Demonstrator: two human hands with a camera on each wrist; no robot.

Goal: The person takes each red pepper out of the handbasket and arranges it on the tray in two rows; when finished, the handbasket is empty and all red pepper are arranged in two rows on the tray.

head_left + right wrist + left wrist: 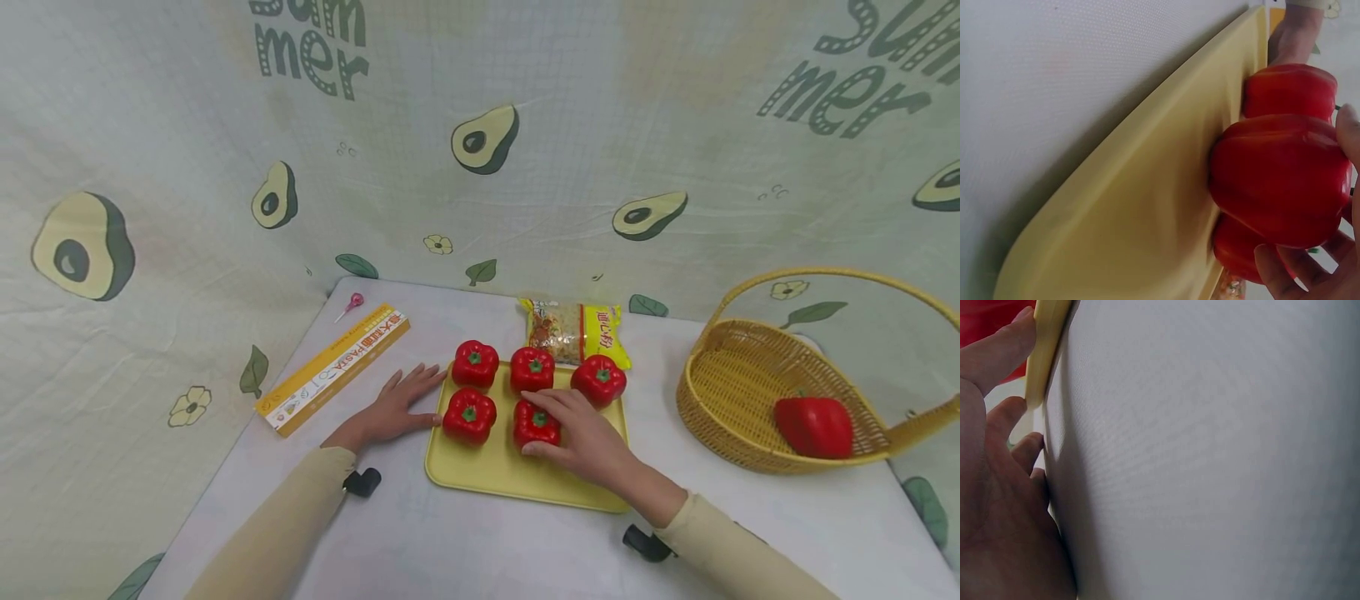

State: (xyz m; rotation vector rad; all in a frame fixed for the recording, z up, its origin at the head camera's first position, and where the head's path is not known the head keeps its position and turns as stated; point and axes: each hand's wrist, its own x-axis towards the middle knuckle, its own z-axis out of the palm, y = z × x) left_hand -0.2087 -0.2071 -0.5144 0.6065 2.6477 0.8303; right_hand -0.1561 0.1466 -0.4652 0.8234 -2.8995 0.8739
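Note:
Several red bell peppers with green stems stand in two rows on a yellow tray (480, 477). My right hand (585, 433) grips the front-row bell pepper (534, 427) nearer the right, which is upright on the tray. In the right wrist view, the thumb lies on one side of that pepper (1279, 181) and fingers (1275, 272) on the other. My left hand (393, 408) rests with spread fingers at the tray's left edge, beside another bell pepper (469, 417). Its thumb touches the tray rim (1046, 353) in the left wrist view.
To the right stands a yellow wicker basket (697, 408) with a tall handle and one red bell pepper (817, 427) inside. A bag of pasta (577, 332) lies behind the tray. On the left are an orange pasta box (333, 371) and a pink lollipop (356, 300).

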